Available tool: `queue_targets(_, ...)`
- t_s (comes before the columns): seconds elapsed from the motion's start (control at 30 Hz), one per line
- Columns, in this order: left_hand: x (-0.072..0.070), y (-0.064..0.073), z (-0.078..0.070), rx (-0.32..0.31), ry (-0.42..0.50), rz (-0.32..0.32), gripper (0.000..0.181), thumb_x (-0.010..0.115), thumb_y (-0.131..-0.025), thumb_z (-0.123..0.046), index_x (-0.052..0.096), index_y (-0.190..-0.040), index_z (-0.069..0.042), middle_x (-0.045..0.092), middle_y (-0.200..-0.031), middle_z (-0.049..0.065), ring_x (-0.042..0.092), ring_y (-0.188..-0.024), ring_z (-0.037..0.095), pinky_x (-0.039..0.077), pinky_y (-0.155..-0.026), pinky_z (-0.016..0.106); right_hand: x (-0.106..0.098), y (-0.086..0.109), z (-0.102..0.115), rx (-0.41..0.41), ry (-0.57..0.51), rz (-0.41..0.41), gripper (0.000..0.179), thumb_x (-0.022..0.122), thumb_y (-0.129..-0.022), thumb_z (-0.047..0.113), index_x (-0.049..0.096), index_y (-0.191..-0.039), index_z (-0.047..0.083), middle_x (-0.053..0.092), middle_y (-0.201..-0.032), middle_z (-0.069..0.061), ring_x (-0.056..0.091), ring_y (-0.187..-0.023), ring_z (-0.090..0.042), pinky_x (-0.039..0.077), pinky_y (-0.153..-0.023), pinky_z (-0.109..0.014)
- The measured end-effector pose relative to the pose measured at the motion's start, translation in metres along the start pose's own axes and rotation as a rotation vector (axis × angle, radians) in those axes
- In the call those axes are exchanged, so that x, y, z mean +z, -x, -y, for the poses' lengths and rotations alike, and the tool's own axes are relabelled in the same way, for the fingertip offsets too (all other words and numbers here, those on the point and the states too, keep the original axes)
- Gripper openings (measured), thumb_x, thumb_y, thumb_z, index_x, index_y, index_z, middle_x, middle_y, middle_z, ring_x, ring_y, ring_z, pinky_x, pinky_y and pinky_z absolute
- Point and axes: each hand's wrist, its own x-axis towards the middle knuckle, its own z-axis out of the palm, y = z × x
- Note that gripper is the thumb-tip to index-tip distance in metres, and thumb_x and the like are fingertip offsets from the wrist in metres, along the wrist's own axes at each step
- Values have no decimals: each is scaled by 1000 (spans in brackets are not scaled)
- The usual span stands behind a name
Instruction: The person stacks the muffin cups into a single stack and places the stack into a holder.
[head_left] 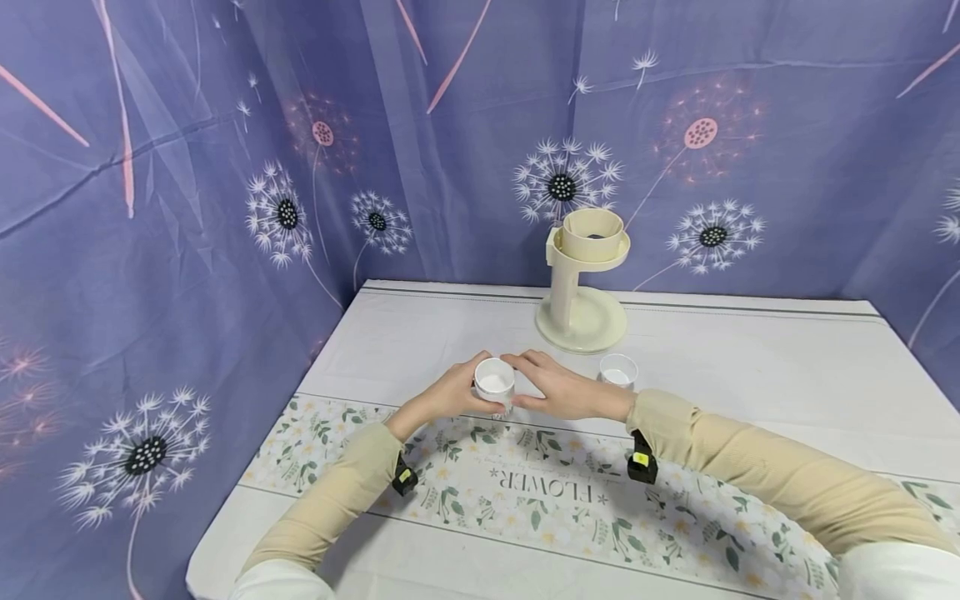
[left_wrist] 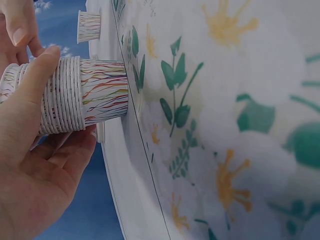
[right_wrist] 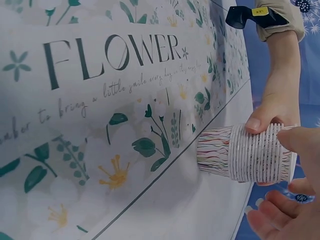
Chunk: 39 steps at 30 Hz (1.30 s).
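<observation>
A nested stack of paper cups (head_left: 495, 380) with coloured wavy lines stands upright, mouths up. Its stacked rims show in the left wrist view, above the patterned wall of the lowest cup (left_wrist: 106, 91). My left hand (head_left: 452, 392) grips the stack from the left, thumb on the near side and fingers round the far side. On the right of the stack, my right hand (head_left: 558, 388) has its fingers spread. One digit overlaps the top rims in the right wrist view, while the other fingers (right_wrist: 272, 212) sit apart from the cups.
A paper cup (head_left: 618, 371) stands upright just beyond my right wrist. Farther back rises a cream stand (head_left: 564, 302) with a round base and a ring holding a wide cream cylinder (head_left: 592, 233). The tablecloth (head_left: 442, 321) has a floral band; blue curtains (head_left: 465, 208) hang behind.
</observation>
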Motion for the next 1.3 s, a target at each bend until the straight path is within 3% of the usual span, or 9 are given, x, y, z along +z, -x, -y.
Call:
queue_targets(0.27, 1, -1, 1, -19, -59, -31, 68, 83, -77, -30, 41, -128, -14, 62, -119, 7, 62, -107, 21, 53, -90, 35, -3, 4, -1, 53, -18, 49, 62, 58, -98, 23, 30, -148, 0, 48, -133, -21, 49, -122, -33, 45, -101, -49)
queue_targets(0.6, -1, 0, -1, 13, -90, -16, 71, 81, -79, -31, 42, -137, -21, 62, -123, 6, 63, -108, 21, 55, -89, 37, -4, 10, -2, 81, -38, 91, 64, 57, -99, 24, 26, -152, 5, 45, -138, -23, 47, -126, -34, 45, -102, -51)
queue_targets(1.03, -2, 1, -8, -35, -59, 24, 68, 80, -80, -30, 42, -136, -18, 63, -119, 6, 62, -107, 21, 52, -90, 38, -4, 22, -13, 43, 2, -96, 48, 59, -95, 12, 45, -139, 0, 57, -124, -20, 59, -112, -31, 51, -93, -44)
queue_targets(1.3, -1, 1, -5, -22, -23, 26, 67, 80, -80, -29, 43, -134, -18, 63, -115, 5, 62, -103, 18, 52, -89, 36, -11, 29, -19, 38, 25, -198, 32, 58, -94, 7, 58, -126, 2, 64, -117, -15, 63, -103, -25, 53, -89, -41)
